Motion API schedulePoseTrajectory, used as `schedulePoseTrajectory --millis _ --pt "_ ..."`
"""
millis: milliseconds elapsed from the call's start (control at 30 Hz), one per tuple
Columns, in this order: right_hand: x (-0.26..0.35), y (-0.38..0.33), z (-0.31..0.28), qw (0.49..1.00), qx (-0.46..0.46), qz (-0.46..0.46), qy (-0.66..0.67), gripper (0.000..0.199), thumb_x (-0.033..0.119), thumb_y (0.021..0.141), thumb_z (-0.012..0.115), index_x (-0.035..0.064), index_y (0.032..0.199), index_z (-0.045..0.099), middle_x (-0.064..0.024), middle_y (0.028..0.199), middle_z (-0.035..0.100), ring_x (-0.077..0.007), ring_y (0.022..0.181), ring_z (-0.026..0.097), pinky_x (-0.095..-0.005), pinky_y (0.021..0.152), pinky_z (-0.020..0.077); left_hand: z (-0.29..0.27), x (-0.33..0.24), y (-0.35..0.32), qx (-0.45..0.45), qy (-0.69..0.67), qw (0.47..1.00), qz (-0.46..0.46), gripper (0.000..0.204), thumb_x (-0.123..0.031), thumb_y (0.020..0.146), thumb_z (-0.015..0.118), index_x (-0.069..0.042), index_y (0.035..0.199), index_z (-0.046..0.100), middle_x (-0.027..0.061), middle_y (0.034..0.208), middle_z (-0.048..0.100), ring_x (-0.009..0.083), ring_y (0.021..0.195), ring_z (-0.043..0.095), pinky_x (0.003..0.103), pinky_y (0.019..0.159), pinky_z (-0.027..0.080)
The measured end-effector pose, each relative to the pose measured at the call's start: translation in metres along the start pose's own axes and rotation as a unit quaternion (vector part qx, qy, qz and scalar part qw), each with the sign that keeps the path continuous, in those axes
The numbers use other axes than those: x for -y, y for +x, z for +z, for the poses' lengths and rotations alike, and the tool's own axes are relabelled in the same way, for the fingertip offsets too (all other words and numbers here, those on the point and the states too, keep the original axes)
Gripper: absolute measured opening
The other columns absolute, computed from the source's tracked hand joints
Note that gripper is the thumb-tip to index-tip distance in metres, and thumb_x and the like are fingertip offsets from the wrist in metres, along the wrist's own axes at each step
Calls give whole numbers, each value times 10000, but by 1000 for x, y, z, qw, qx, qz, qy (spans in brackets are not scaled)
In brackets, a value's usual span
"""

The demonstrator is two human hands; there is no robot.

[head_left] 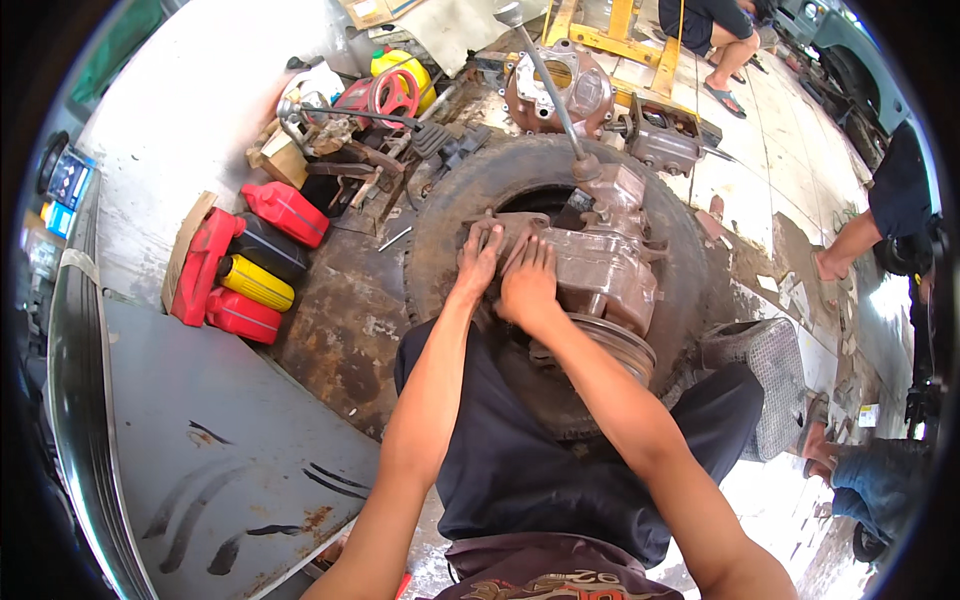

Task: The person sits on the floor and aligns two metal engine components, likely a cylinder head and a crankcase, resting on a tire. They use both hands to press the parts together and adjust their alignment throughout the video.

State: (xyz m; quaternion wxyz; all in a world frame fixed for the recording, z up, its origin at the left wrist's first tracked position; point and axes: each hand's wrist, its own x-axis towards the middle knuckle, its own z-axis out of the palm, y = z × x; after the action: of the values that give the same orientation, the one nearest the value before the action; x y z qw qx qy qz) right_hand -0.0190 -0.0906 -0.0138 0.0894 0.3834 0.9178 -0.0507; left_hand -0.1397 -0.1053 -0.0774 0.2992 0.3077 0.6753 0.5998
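Observation:
A brown, grimy gearbox (600, 262) lies across a worn tyre (440, 200), with a long gear lever (552, 90) rising from its far end. At the gearbox's left end, my left hand (480, 262) has its fingers closed over the edge of the flange. Close beside it, my right hand (527, 285) is closed with bent fingers over the near side of the same end. Its thumb and whatever lies under the palm are hidden. A round ribbed drum (612, 350) sits at the gearbox's near side, next to my right forearm.
Red jerrycans (285, 213), a yellow bottle (258, 283) and a dark bottle stand at left, above a grey metal panel (220, 430). A bell housing (560, 88) and another metal casing (665, 135) lie beyond the tyre. Other people are at right; a patterned block (765, 375) stands by my knee.

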Motion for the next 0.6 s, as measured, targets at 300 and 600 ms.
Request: schedulePoseTrajectory --millis 300,600 --pt "-16 11 -22 997 59 -7 55 1028 326 813 694 -236 1475 144 -397 1571 196 -495 1494 199 -573 1229 91 3 -6 -3 2 -13 1000 12 329 -317 982 620 -78 1207 599 178 1231 654 296 1216 571 399 1041 413" --pt "-9 11 -13 998 54 10 5 1080 371 789 740 -172 1515 154 -340 1609 172 -441 1516 185 -570 1229 103 6 -10 -5 5 -15 1000 -1 296 -316 978 637 -118 1198 625 141 1253 658 279 1231 563 398 1067 395"
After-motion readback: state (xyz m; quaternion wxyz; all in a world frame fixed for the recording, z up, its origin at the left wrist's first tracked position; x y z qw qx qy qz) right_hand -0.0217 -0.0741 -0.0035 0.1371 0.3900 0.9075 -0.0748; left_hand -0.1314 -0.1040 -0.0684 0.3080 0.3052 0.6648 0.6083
